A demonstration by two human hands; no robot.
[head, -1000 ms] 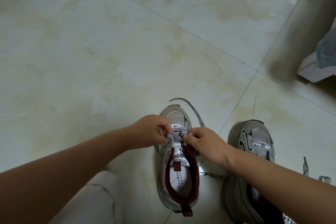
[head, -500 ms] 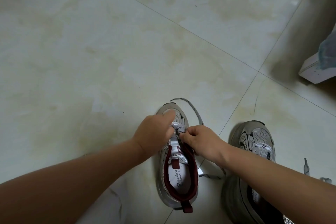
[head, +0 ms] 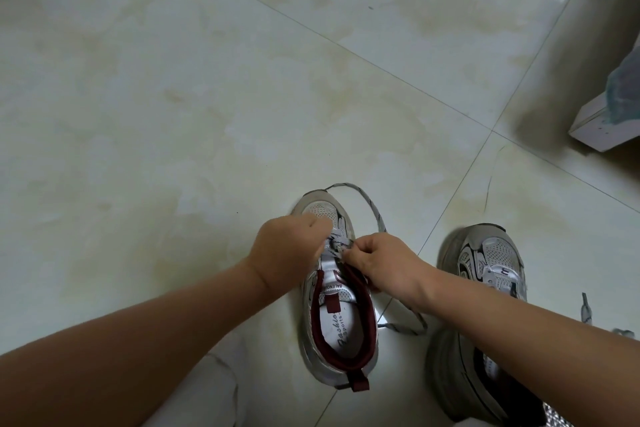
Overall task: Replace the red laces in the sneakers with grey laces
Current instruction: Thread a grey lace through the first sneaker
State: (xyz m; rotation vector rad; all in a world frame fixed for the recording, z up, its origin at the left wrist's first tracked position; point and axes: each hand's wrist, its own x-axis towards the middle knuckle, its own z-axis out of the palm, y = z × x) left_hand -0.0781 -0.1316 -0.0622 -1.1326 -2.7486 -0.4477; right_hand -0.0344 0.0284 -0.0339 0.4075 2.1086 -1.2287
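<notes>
Left hand (head: 289,251) and right hand (head: 384,265) both pinch the grey lace (head: 337,246) over the left sneaker (head: 337,322).

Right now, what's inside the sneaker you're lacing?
Inside the left sneaker: a white insole with printed script, ringed by dark red lining. The toe end is hidden under the tongue and both hands, left and right.

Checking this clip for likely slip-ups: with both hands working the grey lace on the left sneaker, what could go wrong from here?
1. The left hand and right hand pinch the grey lace close together over the sneaker, hiding the eyelets; one might be skipped.
2. One long loop curls past the toe and another trails by the heel, so the ends may come out uneven or snag.
</notes>
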